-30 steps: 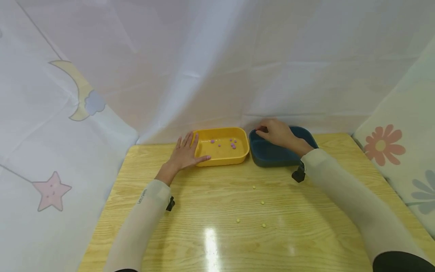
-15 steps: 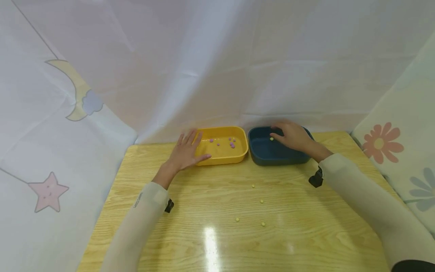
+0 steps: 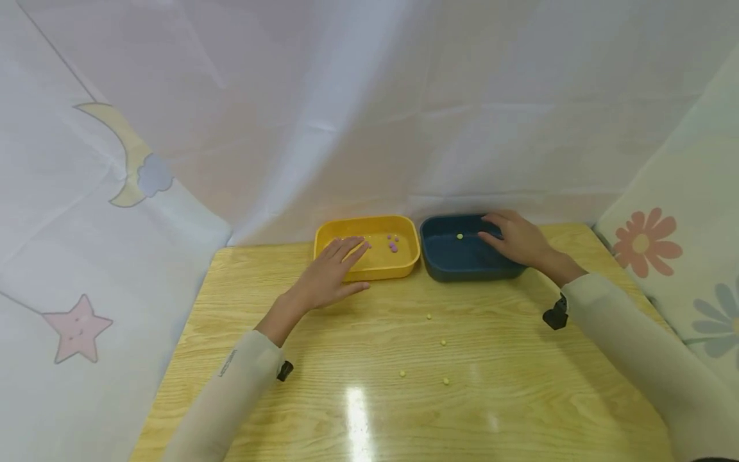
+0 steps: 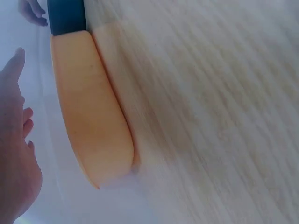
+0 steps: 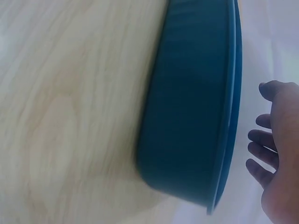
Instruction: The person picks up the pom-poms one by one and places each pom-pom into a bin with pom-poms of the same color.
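Observation:
My left hand point(image 3: 326, 277) hovers with spread fingers over the front left of a yellow plastic bin point(image 3: 383, 272), holding nothing. In that bin lie several small purple pellets point(image 3: 394, 248), some hidden behind the fingers. Over the right part of the dark blue bin point(image 3: 470, 274) is my right hand point(image 3: 519, 240), thumb and fingers apart with nothing between them. A small yellow pellet point(image 3: 459, 237) lies inside the blue bin, left of the thumb. The left wrist view shows the left hand point(image 4: 16, 140) raised above the yellow bin's rim, and the right wrist view shows the right hand's fingers point(image 5: 261, 172) relaxed.
Several more yellow pellets point(image 3: 443, 342) are scattered on the wooden table point(image 3: 323, 398) in front of the bins. The two bins stand side by side at the table's back edge, close to a white cloth backdrop point(image 3: 369, 128). Printed cloth also hangs at both sides.
My right hand has let go of a yellow pellet into the blue bin and drawn back to the right. The left hand has moved off the yellow bin's left end, toward me and rightward.

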Demonstrator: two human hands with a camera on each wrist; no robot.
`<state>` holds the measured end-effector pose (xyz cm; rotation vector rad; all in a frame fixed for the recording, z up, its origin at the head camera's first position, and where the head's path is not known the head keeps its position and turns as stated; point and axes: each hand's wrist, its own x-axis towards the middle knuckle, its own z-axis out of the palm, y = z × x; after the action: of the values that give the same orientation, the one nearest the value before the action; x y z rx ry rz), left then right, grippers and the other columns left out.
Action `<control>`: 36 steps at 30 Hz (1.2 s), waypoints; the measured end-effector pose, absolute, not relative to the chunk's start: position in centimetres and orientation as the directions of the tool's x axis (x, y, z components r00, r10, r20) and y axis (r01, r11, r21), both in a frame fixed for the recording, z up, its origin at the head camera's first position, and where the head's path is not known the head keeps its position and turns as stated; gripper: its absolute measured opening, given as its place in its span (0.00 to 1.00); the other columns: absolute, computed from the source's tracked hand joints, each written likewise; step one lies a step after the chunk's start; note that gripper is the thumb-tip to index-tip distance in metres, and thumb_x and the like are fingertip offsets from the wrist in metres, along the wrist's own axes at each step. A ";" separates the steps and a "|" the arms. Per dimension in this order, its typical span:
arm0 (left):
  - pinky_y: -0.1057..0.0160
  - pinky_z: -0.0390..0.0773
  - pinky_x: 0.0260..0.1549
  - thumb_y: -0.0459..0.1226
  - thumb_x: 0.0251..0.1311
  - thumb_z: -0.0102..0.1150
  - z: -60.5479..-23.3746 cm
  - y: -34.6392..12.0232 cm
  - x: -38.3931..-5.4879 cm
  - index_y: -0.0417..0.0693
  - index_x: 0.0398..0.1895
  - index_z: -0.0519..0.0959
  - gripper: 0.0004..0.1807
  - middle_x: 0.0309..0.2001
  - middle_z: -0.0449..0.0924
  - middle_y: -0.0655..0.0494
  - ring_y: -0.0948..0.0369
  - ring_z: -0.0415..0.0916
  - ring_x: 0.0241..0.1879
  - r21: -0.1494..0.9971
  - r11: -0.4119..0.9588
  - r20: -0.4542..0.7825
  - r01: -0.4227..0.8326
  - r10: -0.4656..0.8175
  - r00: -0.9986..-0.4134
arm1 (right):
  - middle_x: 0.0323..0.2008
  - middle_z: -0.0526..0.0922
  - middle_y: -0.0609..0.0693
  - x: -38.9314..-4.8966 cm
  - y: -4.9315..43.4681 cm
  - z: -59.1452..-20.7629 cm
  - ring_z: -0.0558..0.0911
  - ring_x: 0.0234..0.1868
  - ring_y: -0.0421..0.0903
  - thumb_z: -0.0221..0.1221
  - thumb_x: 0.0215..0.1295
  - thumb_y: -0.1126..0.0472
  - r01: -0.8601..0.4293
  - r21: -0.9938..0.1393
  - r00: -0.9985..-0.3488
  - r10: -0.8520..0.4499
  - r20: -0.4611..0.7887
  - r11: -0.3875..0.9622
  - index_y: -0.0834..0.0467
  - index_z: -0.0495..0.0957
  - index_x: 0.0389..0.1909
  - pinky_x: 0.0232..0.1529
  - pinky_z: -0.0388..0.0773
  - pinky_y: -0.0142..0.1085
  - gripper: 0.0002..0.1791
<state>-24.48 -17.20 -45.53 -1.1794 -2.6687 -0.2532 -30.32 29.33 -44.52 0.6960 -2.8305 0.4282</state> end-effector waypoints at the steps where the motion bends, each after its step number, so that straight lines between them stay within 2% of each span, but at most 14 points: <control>1: 0.47 0.44 0.83 0.58 0.74 0.60 -45.5 -17.1 -24.2 0.44 0.86 0.54 0.48 0.83 0.56 0.45 0.48 0.51 0.83 0.068 0.646 0.273 0.760 0.721 -0.637 | 0.69 0.74 0.70 -30.2 29.5 -44.6 0.71 0.71 0.70 0.65 0.76 0.54 -0.475 -0.228 -0.872 -0.419 0.254 0.850 0.70 0.76 0.68 0.69 0.70 0.65 0.29; 5: 0.49 0.46 0.83 0.57 0.73 0.62 -45.4 -16.7 -23.0 0.44 0.85 0.57 0.47 0.82 0.58 0.46 0.48 0.53 0.82 0.070 0.594 0.296 0.801 0.755 -0.585 | 0.71 0.71 0.71 -29.9 30.4 -44.9 0.70 0.71 0.70 0.65 0.75 0.54 -0.467 -0.201 -0.875 -0.418 0.243 0.861 0.71 0.73 0.71 0.66 0.72 0.66 0.33; 12: 0.47 0.62 0.77 0.59 0.73 0.61 -45.3 -16.0 -20.6 0.47 0.83 0.62 0.44 0.78 0.64 0.50 0.49 0.63 0.76 0.108 0.584 0.230 0.805 0.773 -0.592 | 0.76 0.63 0.72 -29.4 32.2 -45.6 0.65 0.75 0.71 0.62 0.78 0.50 -0.446 -0.166 -0.890 -0.416 0.186 0.879 0.73 0.65 0.76 0.67 0.71 0.67 0.39; 15: 0.47 0.66 0.75 0.60 0.73 0.60 -45.2 -15.6 -19.7 0.47 0.82 0.63 0.43 0.75 0.68 0.50 0.50 0.66 0.74 0.105 0.575 0.191 0.812 0.789 -0.584 | 0.79 0.59 0.72 -29.2 33.0 -46.0 0.62 0.77 0.71 0.60 0.78 0.48 -0.429 -0.171 -0.901 -0.407 0.150 0.887 0.73 0.60 0.78 0.67 0.70 0.67 0.42; 24: 0.50 0.68 0.73 0.62 0.72 0.61 -46.2 -14.6 -17.7 0.50 0.80 0.68 0.42 0.70 0.75 0.54 0.54 0.72 0.71 0.177 0.560 0.017 0.810 0.821 -0.571 | 0.83 0.45 0.70 -29.1 34.5 -46.8 0.48 0.83 0.69 0.54 0.81 0.41 -0.366 -0.235 -0.928 -0.373 0.014 0.901 0.71 0.47 0.83 0.77 0.53 0.67 0.49; 36: 0.57 0.76 0.63 0.60 0.65 0.70 -47.6 -13.6 -16.2 0.53 0.74 0.77 0.39 0.62 0.81 0.57 0.60 0.78 0.61 0.193 0.461 -0.017 0.867 0.884 -0.466 | 0.85 0.35 0.68 -29.4 35.2 -47.5 0.38 0.85 0.66 0.51 0.81 0.37 -0.349 -0.292 -0.926 -0.376 -0.040 0.890 0.69 0.39 0.84 0.77 0.48 0.69 0.53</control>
<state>-16.15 -13.63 -47.60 -1.6745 -2.7808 -0.2560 -29.44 35.25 -47.46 0.6050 -3.1465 0.4572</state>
